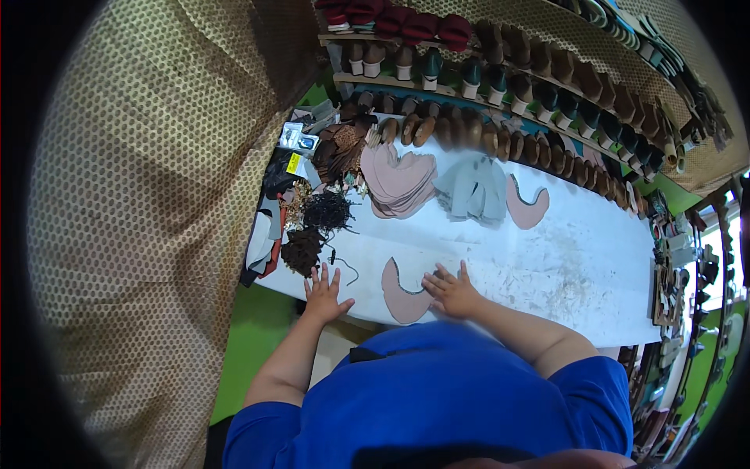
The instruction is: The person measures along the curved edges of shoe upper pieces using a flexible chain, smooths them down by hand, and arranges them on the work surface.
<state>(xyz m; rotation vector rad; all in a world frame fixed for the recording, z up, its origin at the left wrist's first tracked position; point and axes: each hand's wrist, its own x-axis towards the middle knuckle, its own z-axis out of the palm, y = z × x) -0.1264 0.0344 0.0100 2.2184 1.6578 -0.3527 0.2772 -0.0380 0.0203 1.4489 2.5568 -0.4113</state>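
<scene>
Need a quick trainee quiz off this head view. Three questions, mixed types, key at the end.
1. Multiple choice: which item does the right hand partly cover?
A) the black strip pile
B) the near curved pink piece
C) the brown pile
2. True or false: the grey stack lies between the pink stack and the far curved pink piece.
3. Open: what does the left hand hold, and how are its fingers set?

Key:
1. B
2. True
3. Nothing visible; its fingers are spread.
</scene>
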